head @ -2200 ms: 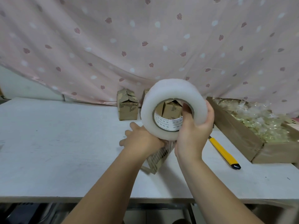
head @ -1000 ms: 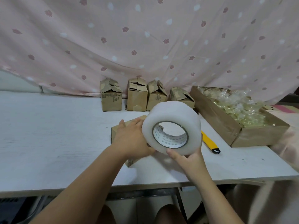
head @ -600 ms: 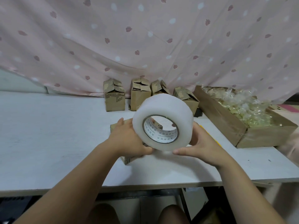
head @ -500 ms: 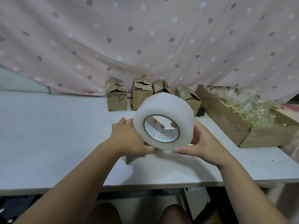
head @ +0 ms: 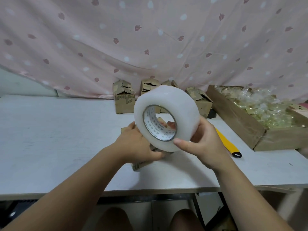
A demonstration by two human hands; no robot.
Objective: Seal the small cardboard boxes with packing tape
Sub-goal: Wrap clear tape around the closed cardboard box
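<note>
Boxes (head: 124, 97) of brown card stand in a row at the back of the white worktop (head: 50, 139), against the foot of a pink curtain (head: 116, 47) printed with leaves and dots. Four show. The leftmost is in full view, the next two are partly hidden behind the roll, and the fourth shows at the roll's right. Their top flaps are folded over but loose, and some stick up.

Nearer the front edge another box (head: 141, 165) lies on the worktop, mostly covered. The left hand (head: 138, 145) sits on top of it and grips it, with the fingers curled over the far side and the thumb bent round the near side. A printed lower corner shows below the wrist.

Touching that hand on its right is the roll (head: 175, 100) of tape, thick and milky white. It is held on edge above the box with its open core turned toward the camera. Whether it rests on the box cannot be told.

The right hand (head: 205, 144) pinches the roll at its lower right. The thumb is pressed flat on the near face and the fingers are curled behind, with fingertips (head: 171, 125) showing through the core.

Just right of that hand a yellow cutter (head: 227, 144) lies on the worktop, its black end toward the front edge. Farther right, a shallow carton (head: 241, 124) holds a heap of clear packets (head: 260, 107). Below the worktop edge the person's knees (head: 115, 219) show.
</note>
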